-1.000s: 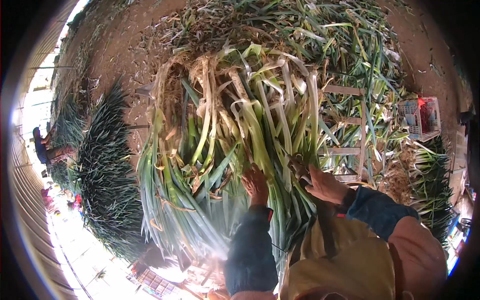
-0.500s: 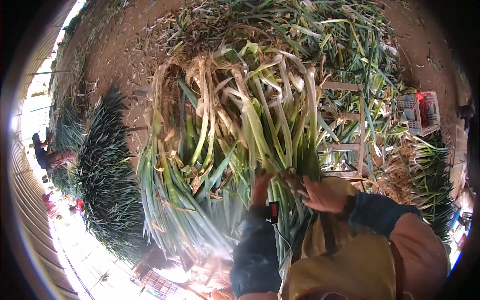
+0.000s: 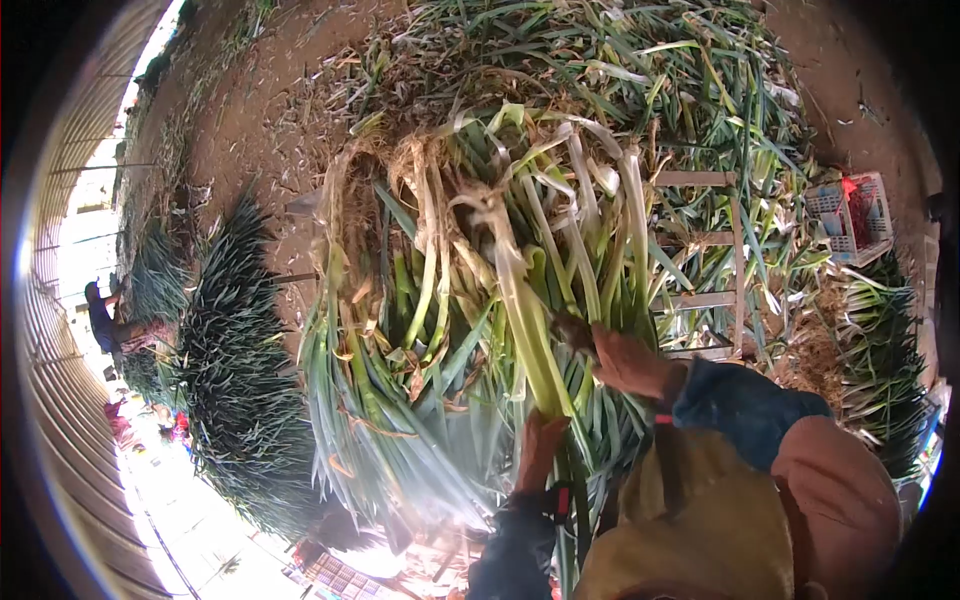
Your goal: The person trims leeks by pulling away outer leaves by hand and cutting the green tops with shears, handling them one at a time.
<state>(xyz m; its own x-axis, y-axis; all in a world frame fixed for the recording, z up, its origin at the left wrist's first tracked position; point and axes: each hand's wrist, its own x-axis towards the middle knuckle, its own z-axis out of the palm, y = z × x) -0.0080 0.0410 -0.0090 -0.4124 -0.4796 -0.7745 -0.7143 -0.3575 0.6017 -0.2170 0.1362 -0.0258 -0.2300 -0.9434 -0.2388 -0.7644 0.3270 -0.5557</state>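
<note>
My left hand is closed around the green upper part of a leek, whose pale stalk and roots point away from me. My right hand is beside that stalk, fingers curled on a small dark brownish thing that I cannot make out. Under and around both hands lies a pile of leeks, roots at the far end and long leaves toward me. Some stalks look pale and peeled, while others carry brown, dry outer leaves.
Beyond the pile, trimmed leaves cover the ground. A wooden frame shows at right. Farther right are a white crate with something red and a row of leeks. More leeks stand at left, where another person is.
My left hand has moved down and toward me along the leek, which now stands out across the pile. My right hand has shifted slightly right. The view has turned a little.
</note>
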